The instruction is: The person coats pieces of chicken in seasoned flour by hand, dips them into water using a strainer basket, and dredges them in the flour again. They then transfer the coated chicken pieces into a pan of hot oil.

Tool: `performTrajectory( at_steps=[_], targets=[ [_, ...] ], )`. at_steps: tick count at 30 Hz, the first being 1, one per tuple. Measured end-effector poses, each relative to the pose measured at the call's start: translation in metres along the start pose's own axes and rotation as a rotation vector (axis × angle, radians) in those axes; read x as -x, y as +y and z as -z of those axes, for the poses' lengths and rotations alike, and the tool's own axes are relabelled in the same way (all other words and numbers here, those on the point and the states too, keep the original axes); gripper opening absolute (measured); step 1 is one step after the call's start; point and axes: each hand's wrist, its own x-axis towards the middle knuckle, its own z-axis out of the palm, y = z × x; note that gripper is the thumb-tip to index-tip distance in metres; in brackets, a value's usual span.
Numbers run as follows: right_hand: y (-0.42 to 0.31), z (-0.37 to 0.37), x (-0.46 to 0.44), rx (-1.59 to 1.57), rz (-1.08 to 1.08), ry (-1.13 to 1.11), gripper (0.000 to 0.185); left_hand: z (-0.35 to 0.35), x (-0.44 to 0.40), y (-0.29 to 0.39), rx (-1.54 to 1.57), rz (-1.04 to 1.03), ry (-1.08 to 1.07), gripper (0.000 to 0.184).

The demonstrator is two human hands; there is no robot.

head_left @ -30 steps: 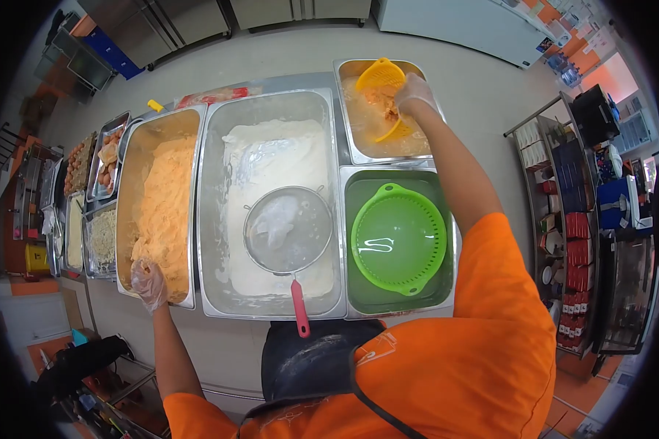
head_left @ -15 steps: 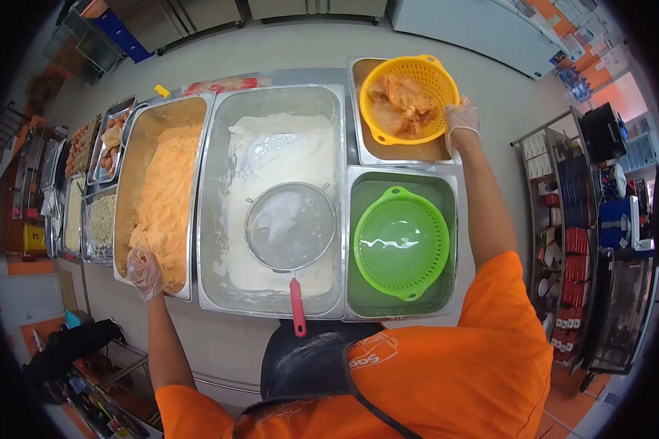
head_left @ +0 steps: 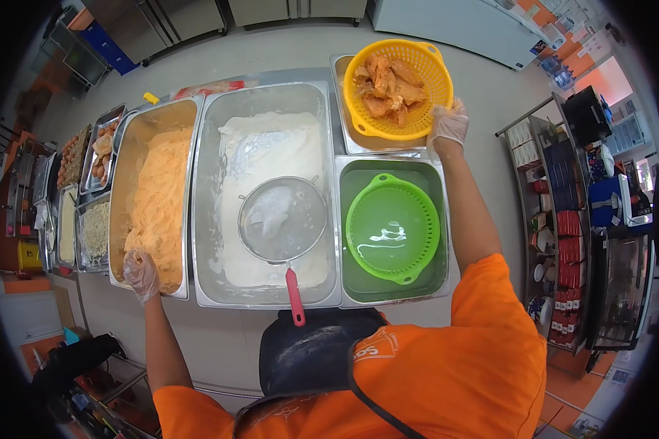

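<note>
- Right hand (head_left: 449, 126), gloved, had its fingers pinching the rim of the yellow colander (head_left: 436, 82) at its near right side.
- That colander was up over the far right metal tray (head_left: 379, 145), mouth facing up, meat pieces (head_left: 389, 86) bunched toward its left.
- It's round, so no real long axis, but the line through its two tabs ran diagonally, far right to near left.
- Left hand (head_left: 140, 276), also gloved, sat half curled at the near left corner of the orange flour tray (head_left: 129, 139); couldn't tell if it was gripping anything. That tray's long side pointed away from the person.
- Strainer (head_left: 302, 228) lay on the white flour, pink handle (head_left: 294, 294) pointing back at the person.
</note>
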Motion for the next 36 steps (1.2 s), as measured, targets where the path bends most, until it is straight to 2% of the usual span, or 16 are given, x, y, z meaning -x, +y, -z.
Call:
performTrajectory(
  at_steps=[4,8,11,13,14,16,17,19,20,22,23,25,29,31,34,36],
  targets=[
    [0.001,0.0,-0.002,-0.038,0.019,0.016,0.018,-0.009,0.0,-0.012,-0.053,-0.119,0.062,0.029],
    [-0.01,-0.002,0.001,-0.017,0.029,0.03,0.019,-0.008,0.002,-0.008,-0.09,-0.055,0.028,0.029],
    [-0.023,-0.007,0.011,-0.048,0.058,0.079,0.018,-0.01,0.003,-0.011,-0.106,-0.077,0.095,0.029],
    [-0.025,-0.005,0.016,0.327,0.149,0.017,0.018,-0.009,0.003,-0.01,-0.044,-0.057,0.074,0.029],
    [-0.026,-0.004,0.013,0.328,0.152,0.018,0.018,-0.011,0.002,-0.01,-0.04,-0.057,0.076,0.029],
    [-0.024,-0.001,0.005,0.382,-0.019,-0.027,0.019,-0.009,0.003,-0.011,-0.025,-0.028,0.047,0.029],
    [-0.024,0.002,0.005,0.381,-0.019,-0.028,0.019,-0.009,0.003,-0.011,-0.026,-0.027,0.048,0.029],
    [-0.026,0.002,0.001,0.509,-0.147,0.037,0.021,-0.008,0.003,-0.007,-0.126,-0.029,0.087,0.03],
    [-0.027,0.002,0.004,0.51,-0.151,0.033,0.021,-0.009,0.003,-0.012,-0.129,-0.027,0.084,0.03],
    [-0.029,0.002,0.009,0.049,-0.228,0.086,0.023,-0.009,0.0,-0.017,-0.049,-0.104,0.007,0.033],
    [-0.023,0.005,0.01,0.052,-0.231,0.09,0.023,-0.008,0.001,-0.015,-0.049,-0.108,0.003,0.033],
    [-0.014,0.006,0.012,0.318,0.046,-0.077,0.022,-0.005,0.0,-0.004,-0.064,0.011,0.101,0.035],
    [-0.028,-0.004,0.002,0.207,-0.133,-0.15,0.022,-0.005,-0.002,-0.01,-0.066,0.026,0.117,0.035],
    [-0.027,-0.003,0.003,0.25,-0.135,-0.133,0.024,-0.014,-0.008,-0.027,0.152,0.045,0.169,0.027],
    [-0.004,0.007,-0.007,0.084,-0.149,-0.045,0.021,0.016,-0.017,0.015,-0.039,-0.07,0.109,0.03],
    [-0.007,0.021,-0.002,0.711,0.273,-0.152,0.023,-0.007,-0.015,-0.039,-0.3,-0.345,0.147,0.03]
  ],
)
